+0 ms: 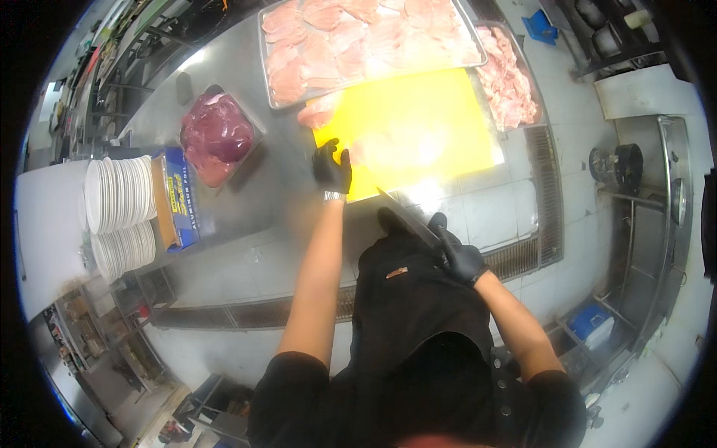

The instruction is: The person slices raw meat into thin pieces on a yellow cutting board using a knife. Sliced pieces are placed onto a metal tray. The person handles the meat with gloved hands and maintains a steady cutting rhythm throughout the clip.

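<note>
My right hand (pixel 460 255), in a black glove, is closed round the handle of a knife (pixel 407 215). The blade points up and left, its tip near the front edge of a yellow cutting board (pixel 418 101). At the board's left edge is my left hand (pixel 332 172), also black-gloved, with thumb and fingers apart and nothing seen in it. A pale pink piece of raw meat (pixel 320 110) lies beyond it at the board's far left corner. Glare washes out the middle of the board, so I cannot tell what lies there.
Behind the board, a metal tray (pixel 266 78) holds rows of flat raw meat slices. Another tray of meat pieces (pixel 508 78) stands at its right. To the left are dark red meat (pixel 218 136) in a container, a foil box (pixel 175 198) and stacked white plates (pixel 119 196).
</note>
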`<state>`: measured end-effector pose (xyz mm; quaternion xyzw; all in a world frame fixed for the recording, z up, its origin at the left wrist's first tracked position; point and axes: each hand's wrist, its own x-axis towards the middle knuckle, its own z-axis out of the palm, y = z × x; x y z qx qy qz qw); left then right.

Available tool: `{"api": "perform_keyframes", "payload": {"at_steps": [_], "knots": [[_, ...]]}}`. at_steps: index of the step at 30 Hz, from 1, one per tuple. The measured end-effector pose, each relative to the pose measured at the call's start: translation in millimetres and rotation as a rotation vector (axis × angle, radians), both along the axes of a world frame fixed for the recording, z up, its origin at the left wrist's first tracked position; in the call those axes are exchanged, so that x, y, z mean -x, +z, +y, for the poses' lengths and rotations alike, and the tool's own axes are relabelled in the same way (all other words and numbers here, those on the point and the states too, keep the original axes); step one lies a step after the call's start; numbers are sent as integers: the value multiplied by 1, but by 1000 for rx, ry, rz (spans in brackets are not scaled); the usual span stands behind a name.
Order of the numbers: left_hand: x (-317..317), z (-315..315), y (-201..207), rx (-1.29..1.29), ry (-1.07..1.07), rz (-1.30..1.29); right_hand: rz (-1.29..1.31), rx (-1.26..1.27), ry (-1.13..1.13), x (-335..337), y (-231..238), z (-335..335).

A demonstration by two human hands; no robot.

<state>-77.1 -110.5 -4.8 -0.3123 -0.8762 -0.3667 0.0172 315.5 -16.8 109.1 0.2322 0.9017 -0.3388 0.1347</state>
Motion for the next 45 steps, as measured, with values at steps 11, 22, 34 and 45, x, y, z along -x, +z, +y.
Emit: {"api": "perform_keyframes", "payload": {"at_steps": [11, 22, 34, 45], "knots": [[-4, -33, 22, 550, -539, 200, -94, -303, -117, -41, 4, 48], [-108, -55, 2, 502, -538, 100, 213, -596, 191, 149, -26, 222], [-156, 48, 33, 128, 365, -484, 806, -1712, 1029, 314, -126, 211], [-196, 144, -3, -157, 570, -1139, 153, -3360, 147, 338, -107, 116]]}}
